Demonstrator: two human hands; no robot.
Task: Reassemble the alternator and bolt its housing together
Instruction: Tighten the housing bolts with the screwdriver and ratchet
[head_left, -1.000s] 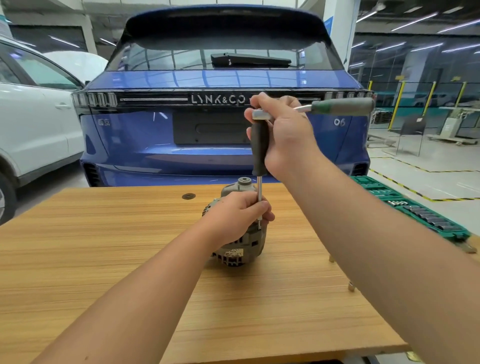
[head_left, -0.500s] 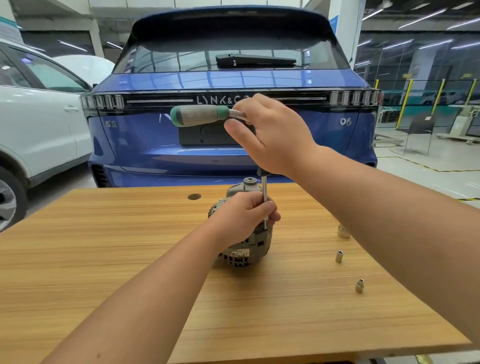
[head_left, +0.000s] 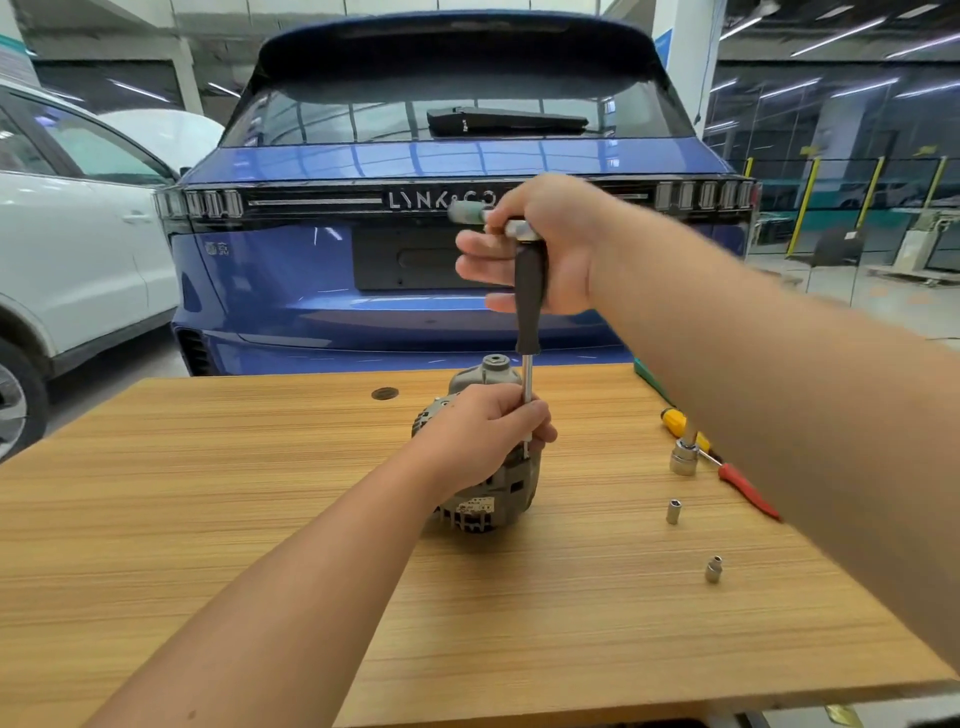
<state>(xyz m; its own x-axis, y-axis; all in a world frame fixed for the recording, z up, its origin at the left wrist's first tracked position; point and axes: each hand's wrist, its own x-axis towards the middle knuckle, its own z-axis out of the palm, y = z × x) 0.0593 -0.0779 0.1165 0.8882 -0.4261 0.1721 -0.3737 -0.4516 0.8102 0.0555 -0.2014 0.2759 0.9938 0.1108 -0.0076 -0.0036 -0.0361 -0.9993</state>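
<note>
1. Two hands are seen over a wooden table.
2. The alternator is stood near the middle of the table, with its round metal nub pointing up.
3. The left hand is laid on top of the alternator, and its fingers are curled round the thin metal rod of a tool.
4. The tool is held straight up and down, and its tip is hidden behind the left hand.
5. The black handle of the tool is seen above the rod.
6. The right hand is wrapped round the top of the black handle, where a silver crossbar is joined.
7. A green and grey grip is seen at the left end of the crossbar, and it looks blurry.
8. Three small silver sockets are left on the table to the right of the alternator: a big one, a small one and another small one.
9. A yellow-handled tool and a red-handled tool are laid just beside the big socket.
10. A blue car is parked behind the table, and a white car is parked to the left of it.
</note>
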